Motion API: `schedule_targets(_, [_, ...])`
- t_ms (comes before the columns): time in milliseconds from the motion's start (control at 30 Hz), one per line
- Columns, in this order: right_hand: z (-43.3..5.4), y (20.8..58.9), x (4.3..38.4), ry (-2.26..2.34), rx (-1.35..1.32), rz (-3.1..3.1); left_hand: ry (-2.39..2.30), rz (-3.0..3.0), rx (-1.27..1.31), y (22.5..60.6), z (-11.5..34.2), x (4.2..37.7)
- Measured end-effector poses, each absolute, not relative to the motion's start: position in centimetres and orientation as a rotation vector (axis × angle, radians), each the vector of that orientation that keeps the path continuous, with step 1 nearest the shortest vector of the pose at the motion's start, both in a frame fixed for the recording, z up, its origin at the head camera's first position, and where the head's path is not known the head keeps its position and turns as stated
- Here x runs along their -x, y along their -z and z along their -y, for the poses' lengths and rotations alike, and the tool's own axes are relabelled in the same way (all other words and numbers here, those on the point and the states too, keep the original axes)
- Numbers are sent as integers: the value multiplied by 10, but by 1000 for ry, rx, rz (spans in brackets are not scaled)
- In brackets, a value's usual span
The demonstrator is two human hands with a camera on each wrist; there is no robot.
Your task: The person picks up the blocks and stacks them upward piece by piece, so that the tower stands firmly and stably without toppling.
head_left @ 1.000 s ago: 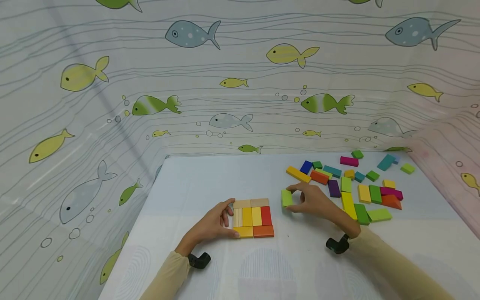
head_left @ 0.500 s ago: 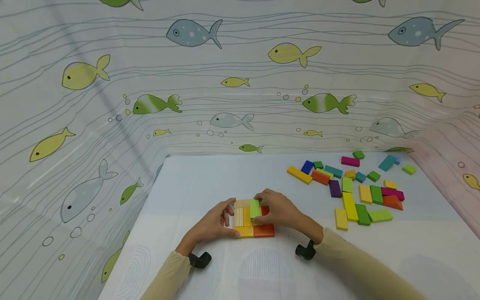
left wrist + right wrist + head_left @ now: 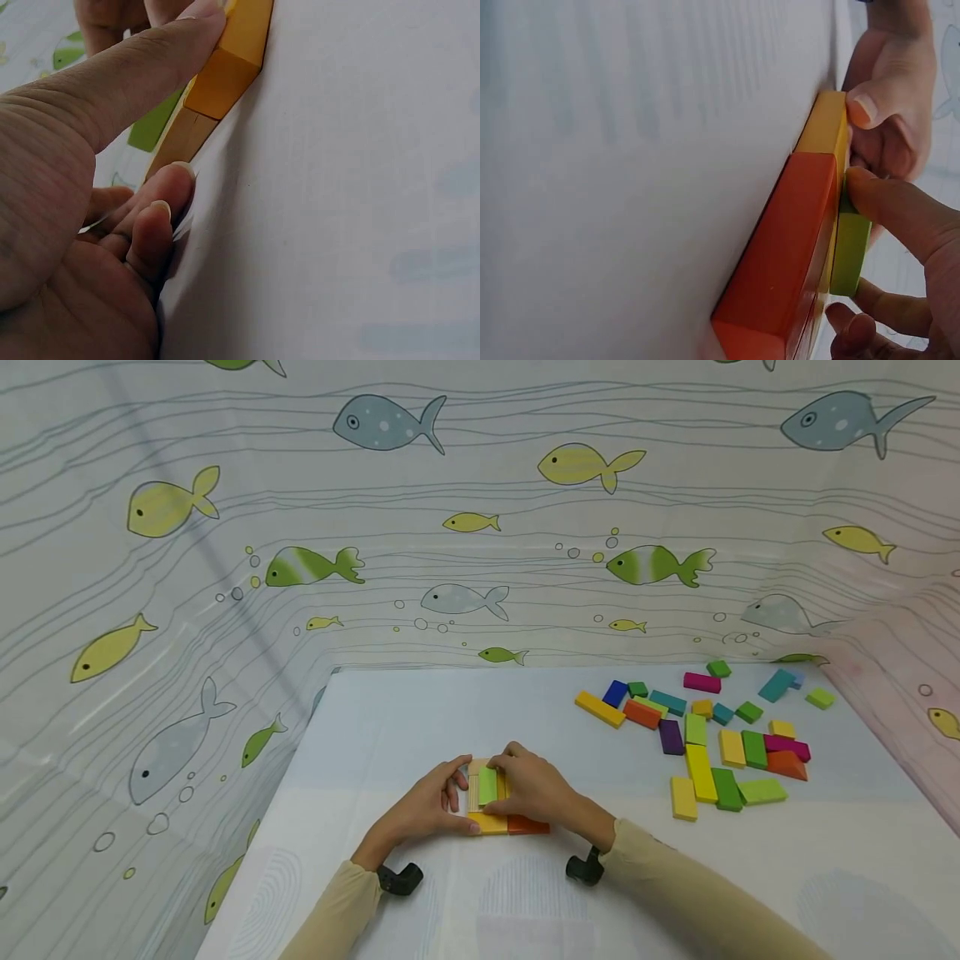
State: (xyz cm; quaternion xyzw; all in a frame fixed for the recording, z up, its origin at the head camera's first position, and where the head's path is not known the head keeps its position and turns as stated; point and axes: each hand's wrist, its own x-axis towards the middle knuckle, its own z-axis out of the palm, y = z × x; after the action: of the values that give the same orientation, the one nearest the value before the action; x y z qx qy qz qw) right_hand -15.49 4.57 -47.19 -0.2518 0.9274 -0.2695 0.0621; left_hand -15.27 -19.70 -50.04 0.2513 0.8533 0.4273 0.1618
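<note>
A light green wooden block (image 3: 487,786) lies over the flat layer of toy blocks near the table's middle. My right hand (image 3: 534,787) pinches it between thumb and fingers and covers the layer's right part in the head view. In the right wrist view, the green block (image 3: 850,255) stands above the yellow and red-orange blocks. My left hand (image 3: 429,802) spans the layer's left side, thumb on the front yellow block (image 3: 489,823) and index finger at the back natural-wood block (image 3: 477,766). Beside the yellow block is an orange block (image 3: 528,825).
Many loose coloured blocks lie scattered at the table's right and back right, among them a purple block (image 3: 671,737), a yellow block (image 3: 683,798) and an orange triangular block (image 3: 787,765). A fish-patterned sheet (image 3: 405,493) rises behind the table.
My right hand has carried the light green block leftward from beside the layer to over its left part. My left hand has stayed in place.
</note>
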Motion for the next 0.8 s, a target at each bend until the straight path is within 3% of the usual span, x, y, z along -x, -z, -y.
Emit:
schedule_targets(367, [-69,468,149,889,666,-2790,-1232,-2429,-720,501,195,153])
schedule_targets(800, [-208,463,129,977,585,-2787,-1238,-2436,-710,501,195,152])
